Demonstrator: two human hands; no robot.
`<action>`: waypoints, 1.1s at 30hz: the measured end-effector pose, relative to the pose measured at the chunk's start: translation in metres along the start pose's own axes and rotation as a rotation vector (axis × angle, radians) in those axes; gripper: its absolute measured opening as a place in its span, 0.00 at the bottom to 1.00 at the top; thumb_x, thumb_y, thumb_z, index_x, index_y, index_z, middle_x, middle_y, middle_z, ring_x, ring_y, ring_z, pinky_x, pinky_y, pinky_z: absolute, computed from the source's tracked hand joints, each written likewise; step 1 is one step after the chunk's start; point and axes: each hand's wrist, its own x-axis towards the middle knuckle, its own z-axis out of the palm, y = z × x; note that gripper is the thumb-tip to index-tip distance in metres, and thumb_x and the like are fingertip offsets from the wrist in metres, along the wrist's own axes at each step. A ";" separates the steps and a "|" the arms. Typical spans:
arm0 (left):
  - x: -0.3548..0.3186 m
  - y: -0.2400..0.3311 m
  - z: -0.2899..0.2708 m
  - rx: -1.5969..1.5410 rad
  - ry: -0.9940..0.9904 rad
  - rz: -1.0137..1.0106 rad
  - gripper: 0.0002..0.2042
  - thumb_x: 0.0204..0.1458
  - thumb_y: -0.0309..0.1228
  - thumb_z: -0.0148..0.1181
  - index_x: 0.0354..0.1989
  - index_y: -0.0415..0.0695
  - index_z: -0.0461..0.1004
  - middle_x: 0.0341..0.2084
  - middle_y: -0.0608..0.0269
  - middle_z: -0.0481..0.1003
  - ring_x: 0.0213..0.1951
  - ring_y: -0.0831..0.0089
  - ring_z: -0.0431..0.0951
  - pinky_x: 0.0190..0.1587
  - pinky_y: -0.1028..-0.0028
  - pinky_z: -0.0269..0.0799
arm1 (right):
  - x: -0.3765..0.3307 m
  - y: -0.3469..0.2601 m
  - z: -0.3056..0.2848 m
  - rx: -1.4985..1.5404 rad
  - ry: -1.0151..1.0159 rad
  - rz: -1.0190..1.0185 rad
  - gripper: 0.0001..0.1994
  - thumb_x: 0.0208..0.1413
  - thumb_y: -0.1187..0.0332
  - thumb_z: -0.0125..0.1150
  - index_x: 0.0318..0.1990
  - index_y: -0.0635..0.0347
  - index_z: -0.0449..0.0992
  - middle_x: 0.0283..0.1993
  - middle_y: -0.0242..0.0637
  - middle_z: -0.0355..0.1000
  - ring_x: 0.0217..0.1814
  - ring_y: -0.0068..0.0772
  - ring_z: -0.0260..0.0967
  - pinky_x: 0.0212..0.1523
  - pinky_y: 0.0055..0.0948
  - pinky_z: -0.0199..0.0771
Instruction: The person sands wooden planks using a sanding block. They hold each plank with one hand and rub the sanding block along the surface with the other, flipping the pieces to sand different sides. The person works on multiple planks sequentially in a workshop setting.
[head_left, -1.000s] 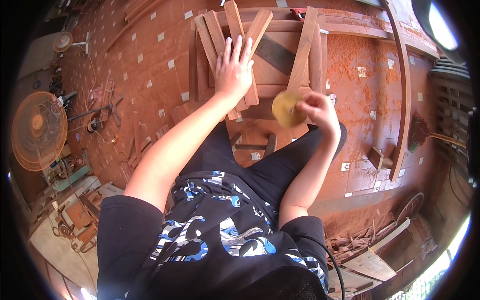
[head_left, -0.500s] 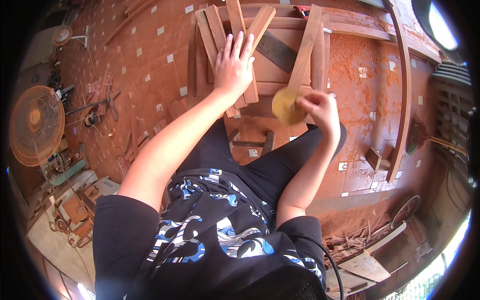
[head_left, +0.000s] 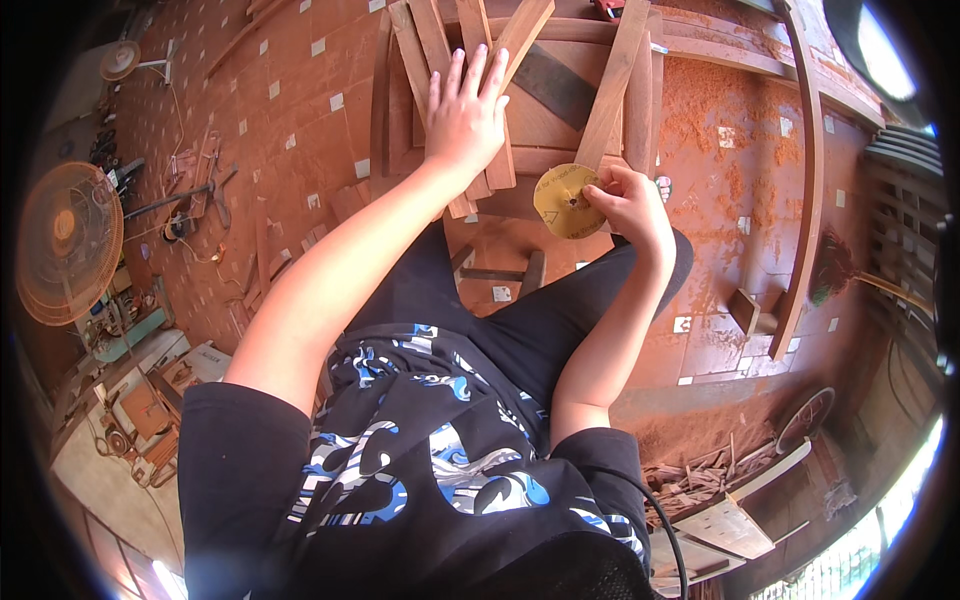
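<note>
A round yellow disc [head_left: 562, 208] carries the plainest writing here: small dark print curves along its upper rim, with an outlined arrow-like mark low on its left and a small hole near the middle. The black shirt [head_left: 400, 545] bears large letter-like shapes in white and blue. To the near left, a pale board [head_left: 207, 365] shows a short line of dark lettering, too small to make out.

The right hand [head_left: 638, 210] has its grip clamped on the right edge of the yellow disc, thumb and bent fingers pinching it, the printed face turned up. The disc is at the near edge of the wooden table [head_left: 543, 142], by the near end of a single slanting strip [head_left: 614, 85]; whether the two touch cannot be told.

The left hand [head_left: 467, 130] lies palm down with its grip apart, fingers stretched forward and slightly spread over several wooden strips [head_left: 428, 40] that fan out toward the far side. A dark flat piece [head_left: 553, 85] lies on the table between these strips and the slanting one. On the right, reddish shavings [head_left: 690, 115] cover the tiled floor [head_left: 300, 205] beside a long beam [head_left: 806, 200].
</note>
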 end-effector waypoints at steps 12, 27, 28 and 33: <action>0.000 -0.001 0.002 0.002 0.019 0.002 0.30 0.67 0.40 0.52 0.77 0.57 0.55 0.72 0.56 0.61 0.73 0.51 0.59 0.72 0.47 0.56 | 0.019 -0.016 0.006 0.068 0.287 -0.002 0.16 0.58 0.60 0.71 0.28 0.63 0.75 0.20 0.33 0.73 0.21 0.22 0.67 0.25 0.31 0.71; 0.000 0.001 -0.003 -0.057 -0.035 -0.032 0.29 0.67 0.40 0.51 0.77 0.57 0.55 0.73 0.55 0.59 0.74 0.52 0.57 0.73 0.47 0.55 | 0.049 -0.023 -0.020 -0.051 0.178 -0.021 0.19 0.52 0.57 0.75 0.29 0.67 0.79 0.23 0.40 0.77 0.22 0.29 0.73 0.28 0.34 0.74; 0.001 0.001 -0.004 -0.066 -0.026 -0.029 0.29 0.67 0.40 0.51 0.77 0.57 0.55 0.73 0.55 0.60 0.74 0.52 0.57 0.73 0.47 0.54 | 0.058 -0.028 -0.027 -0.019 0.191 -0.015 0.19 0.53 0.56 0.75 0.29 0.67 0.80 0.23 0.41 0.77 0.23 0.29 0.74 0.29 0.35 0.74; 0.001 0.002 -0.002 -0.090 -0.009 -0.029 0.29 0.67 0.39 0.51 0.76 0.56 0.56 0.72 0.53 0.61 0.74 0.53 0.58 0.72 0.45 0.54 | 0.103 -0.050 -0.052 -0.148 0.376 -0.042 0.22 0.53 0.52 0.74 0.29 0.66 0.80 0.24 0.43 0.77 0.28 0.34 0.77 0.36 0.36 0.77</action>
